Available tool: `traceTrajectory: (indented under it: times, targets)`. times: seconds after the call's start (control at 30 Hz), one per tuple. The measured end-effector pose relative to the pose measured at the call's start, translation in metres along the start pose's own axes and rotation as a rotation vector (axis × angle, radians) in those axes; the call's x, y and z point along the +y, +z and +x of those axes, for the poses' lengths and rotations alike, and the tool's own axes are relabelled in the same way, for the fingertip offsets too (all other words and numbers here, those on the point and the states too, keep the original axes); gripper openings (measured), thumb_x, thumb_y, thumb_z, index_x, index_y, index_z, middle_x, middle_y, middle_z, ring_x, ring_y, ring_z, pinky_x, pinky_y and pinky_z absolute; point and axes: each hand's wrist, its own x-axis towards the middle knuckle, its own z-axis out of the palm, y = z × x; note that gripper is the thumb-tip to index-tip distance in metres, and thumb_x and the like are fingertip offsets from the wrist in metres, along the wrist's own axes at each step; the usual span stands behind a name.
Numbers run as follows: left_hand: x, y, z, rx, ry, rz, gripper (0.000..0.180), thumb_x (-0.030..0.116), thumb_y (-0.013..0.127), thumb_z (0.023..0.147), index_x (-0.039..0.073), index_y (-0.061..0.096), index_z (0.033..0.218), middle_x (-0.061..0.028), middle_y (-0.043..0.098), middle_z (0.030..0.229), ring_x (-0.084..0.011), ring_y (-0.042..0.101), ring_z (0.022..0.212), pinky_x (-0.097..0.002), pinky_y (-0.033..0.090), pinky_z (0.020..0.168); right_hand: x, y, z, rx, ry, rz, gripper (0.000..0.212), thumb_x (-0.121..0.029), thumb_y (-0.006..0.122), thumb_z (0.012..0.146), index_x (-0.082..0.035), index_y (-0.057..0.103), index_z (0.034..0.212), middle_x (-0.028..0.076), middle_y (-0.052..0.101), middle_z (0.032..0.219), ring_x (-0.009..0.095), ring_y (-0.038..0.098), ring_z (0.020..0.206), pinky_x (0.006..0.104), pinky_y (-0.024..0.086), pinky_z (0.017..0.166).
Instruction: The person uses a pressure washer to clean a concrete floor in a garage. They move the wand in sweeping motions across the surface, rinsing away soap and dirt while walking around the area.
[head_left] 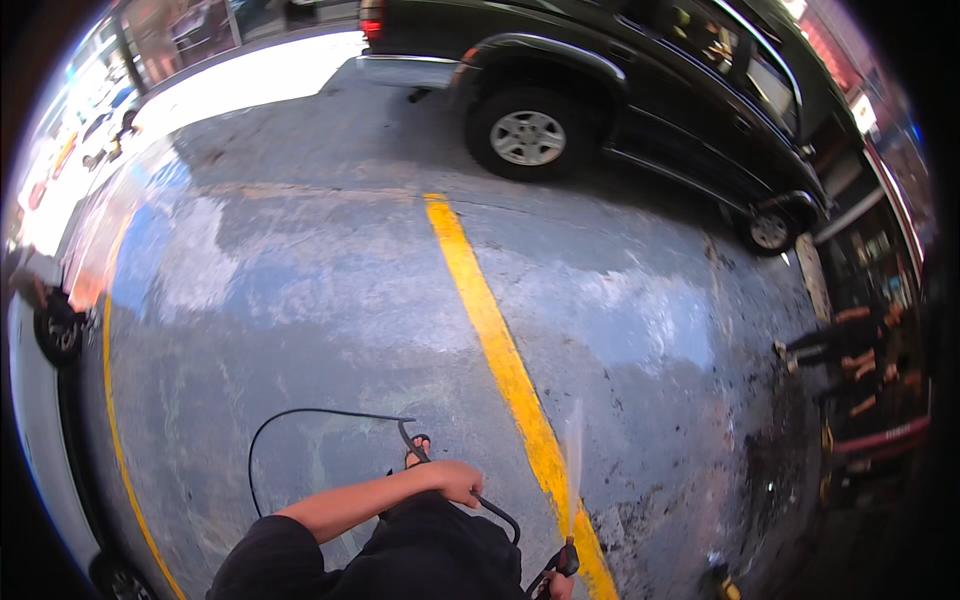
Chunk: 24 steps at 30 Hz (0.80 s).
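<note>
My left hand is closed around a black hose in front of my body. From that grip the hose loops out over the floor to the left, past my sandalled foot. Low in the picture, my right hand grips a black spray gun, partly cut off by the lower edge. A thin fan of water shoots forward from the gun's tip, over the yellow floor stripe.
Ahead stands a dark SUV with silver wheels. A light-coloured car is along the left edge. The grey floor looks wet, with dark grime on the right. People in dark clothes are at the far right.
</note>
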Motion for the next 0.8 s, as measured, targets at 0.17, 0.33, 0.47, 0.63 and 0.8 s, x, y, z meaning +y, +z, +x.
traceTrajectory:
  times: [0.17, 0.33, 0.47, 0.63, 0.8]
  targets:
    - [0.000, -0.080, 0.041, -0.261, 0.021, 0.127, 0.045, 0.053, 0.068, 0.095, 0.011, 0.079, 0.105, -0.0171, 0.076, 0.091, -0.0373, 0.072, 0.091, -0.0477, 0.054, 0.081, 0.040, 0.033, -0.026, 0.123, 0.022, 0.281, 0.017, 0.002, 0.072, 0.079, -0.004, 0.058, 0.070, 0.007, 0.059, 0.061, 0.021, 0.057, 0.045, 0.0387, 0.044, 0.043]
    - [0.022, -0.113, 0.110, -0.352, 0.037, 0.158, 0.047, 0.055, 0.067, 0.096, 0.009, 0.078, 0.100, -0.0198, 0.074, 0.087, -0.0385, 0.072, 0.084, -0.0463, 0.054, 0.076, 0.044, 0.073, -0.059, 0.160, 0.251, 0.432, 0.011, -0.004, 0.075, 0.078, -0.002, 0.065, 0.073, 0.008, 0.063, 0.064, 0.021, 0.062, 0.054, 0.0376, 0.047, 0.052]
    - [0.055, -0.122, 0.181, -0.468, 0.030, 0.179, 0.048, 0.054, 0.067, 0.096, 0.007, 0.077, 0.101, -0.0206, 0.074, 0.087, -0.0394, 0.071, 0.085, -0.0466, 0.054, 0.077, 0.027, 0.083, -0.063, 0.236, 0.449, 0.482, 0.022, -0.010, 0.077, 0.079, 0.004, 0.073, 0.096, 0.011, 0.069, 0.078, 0.024, 0.069, 0.069, 0.0411, 0.052, 0.064]
    - [0.134, -0.141, 0.246, -0.486, 0.034, 0.267, 0.048, 0.053, 0.067, 0.096, 0.006, 0.077, 0.103, -0.0228, 0.073, 0.089, -0.0421, 0.070, 0.088, -0.0476, 0.054, 0.080, 0.008, 0.064, -0.023, 0.270, 0.570, 0.902, 0.012, -0.001, 0.066, 0.086, 0.000, 0.061, 0.075, 0.011, 0.057, 0.063, 0.025, 0.057, 0.050, 0.0425, 0.049, 0.049]
    - [0.220, -0.159, 0.306, -0.488, 0.054, 0.330, 0.051, 0.053, 0.065, 0.099, 0.004, 0.075, 0.109, -0.0255, 0.074, 0.101, -0.0439, 0.070, 0.097, -0.0506, 0.054, 0.087, 0.001, 0.007, 0.057, 0.151, 0.543, 0.994, 0.010, 0.000, 0.064, 0.087, -0.001, 0.059, 0.078, 0.009, 0.052, 0.063, 0.025, 0.055, 0.050, 0.0444, 0.049, 0.050]
